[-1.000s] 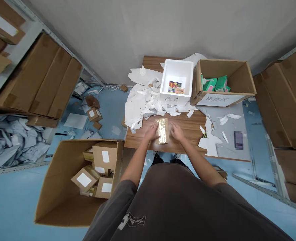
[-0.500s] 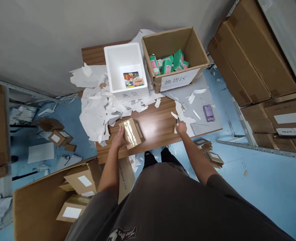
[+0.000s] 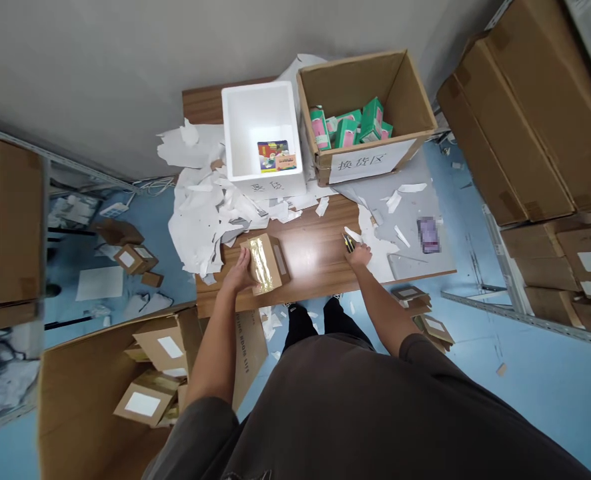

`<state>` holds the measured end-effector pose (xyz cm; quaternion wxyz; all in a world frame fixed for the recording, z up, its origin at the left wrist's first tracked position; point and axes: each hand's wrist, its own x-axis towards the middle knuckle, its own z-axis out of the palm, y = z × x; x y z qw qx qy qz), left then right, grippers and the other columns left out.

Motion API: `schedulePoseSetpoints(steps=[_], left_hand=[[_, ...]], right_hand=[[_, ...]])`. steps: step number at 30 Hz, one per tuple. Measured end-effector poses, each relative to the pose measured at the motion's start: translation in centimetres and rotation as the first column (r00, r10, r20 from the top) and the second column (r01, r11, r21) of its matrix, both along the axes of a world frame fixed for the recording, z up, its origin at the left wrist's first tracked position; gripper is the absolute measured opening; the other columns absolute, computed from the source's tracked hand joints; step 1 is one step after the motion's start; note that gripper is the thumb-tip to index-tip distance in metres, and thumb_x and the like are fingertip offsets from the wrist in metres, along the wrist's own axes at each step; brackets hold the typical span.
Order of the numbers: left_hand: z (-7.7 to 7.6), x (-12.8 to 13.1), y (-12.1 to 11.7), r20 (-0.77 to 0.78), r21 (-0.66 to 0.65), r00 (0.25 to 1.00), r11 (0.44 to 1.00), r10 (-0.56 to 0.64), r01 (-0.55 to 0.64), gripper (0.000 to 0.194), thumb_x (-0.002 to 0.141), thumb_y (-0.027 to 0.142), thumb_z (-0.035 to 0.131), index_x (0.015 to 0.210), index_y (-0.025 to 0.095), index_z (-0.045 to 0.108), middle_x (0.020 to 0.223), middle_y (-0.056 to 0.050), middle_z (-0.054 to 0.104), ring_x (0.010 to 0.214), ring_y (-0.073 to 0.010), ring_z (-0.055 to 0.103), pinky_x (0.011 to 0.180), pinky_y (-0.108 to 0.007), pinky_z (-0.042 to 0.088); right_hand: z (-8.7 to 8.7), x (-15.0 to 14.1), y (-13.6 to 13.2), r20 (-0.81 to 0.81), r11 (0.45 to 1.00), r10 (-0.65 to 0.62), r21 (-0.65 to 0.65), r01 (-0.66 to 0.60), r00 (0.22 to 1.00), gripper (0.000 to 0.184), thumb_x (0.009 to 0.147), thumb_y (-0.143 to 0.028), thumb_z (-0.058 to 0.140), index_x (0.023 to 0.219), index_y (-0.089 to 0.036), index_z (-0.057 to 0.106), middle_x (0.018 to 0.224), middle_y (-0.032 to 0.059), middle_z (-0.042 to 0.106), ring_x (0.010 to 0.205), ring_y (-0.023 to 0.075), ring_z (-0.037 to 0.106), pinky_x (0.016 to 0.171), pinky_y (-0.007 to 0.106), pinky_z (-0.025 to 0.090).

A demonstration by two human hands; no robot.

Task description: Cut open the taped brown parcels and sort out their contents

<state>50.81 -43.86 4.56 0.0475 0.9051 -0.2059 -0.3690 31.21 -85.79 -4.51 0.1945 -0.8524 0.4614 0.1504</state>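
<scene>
My left hand (image 3: 239, 272) lies against the left side of a small cardboard box (image 3: 263, 263), its fingers stretched along the box's edge. Shiny clear tape runs down the top of the box, which rests near the front edge of the wooden table (image 3: 308, 247). To the right, my right hand (image 3: 359, 255) is closed around a black and yellow utility knife (image 3: 348, 243). The knife points away from me, just above the table; whether its blade is out I cannot tell. White paper scraps (image 3: 354, 235) lie beside the knife.
Behind stand a white foam box (image 3: 235, 133) with colourful packs and a carton (image 3: 420, 127) of green boxes. Torn paper (image 3: 190, 220) covers the table's left. A blurred purple item (image 3: 428, 235) lies right. A large open carton (image 3: 75, 400) of parcels stands at my left.
My right hand has lifted and turned slightly, so more of the utility knife shows. My left hand stays against the cardboard box. The whole view has shifted a little.
</scene>
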Motion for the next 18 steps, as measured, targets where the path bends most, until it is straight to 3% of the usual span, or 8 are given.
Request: schedulePoseSetpoints(steps=[3, 7, 12, 16, 18], left_hand=[[-0.2, -0.2, 0.2, 0.01, -0.035, 1.0, 0.999, -0.004, 0.005, 0.158, 0.06, 0.04, 0.101, 0.177, 0.026, -0.005, 0.182, -0.018, -0.003, 0.16, -0.0412, 0.038, 0.124, -0.043, 0.042], [-0.7, -1.0, 0.3, 0.042, -0.131, 0.999, 0.991, -0.005, 0.011, 0.154, 0.061, 0.039, 0.101, 0.177, 0.029, -0.001, 0.183, -0.016, 0.003, 0.164, -0.0397, 0.03, 0.131, -0.047, 0.031], [-1.2, -3.1, 0.0, 0.059, -0.22, 0.993, 0.972, 0.103, -0.087, 0.155, 0.055, 0.046, 0.105, 0.177, 0.025, 0.012, 0.182, -0.018, 0.013, 0.164, -0.0494, 0.021, 0.131, -0.056, 0.027], [-1.4, -3.9, 0.1, 0.121, -0.332, 0.988, 0.942, 0.094, -0.049, 0.148, 0.054, 0.047, 0.105, 0.174, 0.019, 0.023, 0.181, -0.022, 0.017, 0.166, -0.051, 0.009, 0.133, -0.061, 0.02], [-1.4, -3.7, 0.5, 0.13, -0.393, 0.99, 0.919, 0.055, 0.0, 0.141, 0.058, 0.044, 0.104, 0.173, 0.017, 0.026, 0.181, -0.024, 0.014, 0.167, -0.0487, 0.009, 0.133, -0.059, 0.021]], right_hand=[[1.3, 1.3, 2.9, 0.078, 0.999, 0.03, 0.021, -0.032, 0.997, 0.046, 0.086, -0.037, 0.073, 0.124, -0.013, 0.066, 0.132, 0.0258, 0.068, 0.133, 0.0403, 0.058, 0.107, 0.051, 0.048], [3.9, 3.7, 7.9, 0.209, 0.986, 0.032, 0.155, -0.065, 0.977, 0.043, 0.089, -0.04, 0.069, 0.124, -0.018, 0.06, 0.114, 0.0154, 0.077, 0.109, 0.0327, 0.072, 0.094, 0.041, 0.055], [7.4, 6.7, 16.3, 0.434, 0.878, 0.186, 0.329, -0.348, 0.881, 0.048, 0.099, -0.039, 0.055, 0.143, -0.021, 0.048, 0.126, 0.0102, 0.076, 0.097, 0.0236, 0.077, 0.084, 0.032, 0.059], [9.1, 9.7, 21.9, 0.407, 0.827, 0.395, 0.233, -0.512, 0.824, 0.059, 0.105, -0.037, 0.049, 0.161, -0.022, 0.038, 0.144, 0.0146, 0.07, 0.118, 0.0281, 0.074, 0.1, 0.038, 0.057], [9.7, 11.2, 23.7, 0.323, 0.811, 0.481, 0.191, -0.554, 0.815, 0.06, 0.108, -0.034, 0.043, 0.166, -0.021, 0.035, 0.141, 0.0165, 0.072, 0.12, 0.0312, 0.073, 0.104, 0.041, 0.055]])
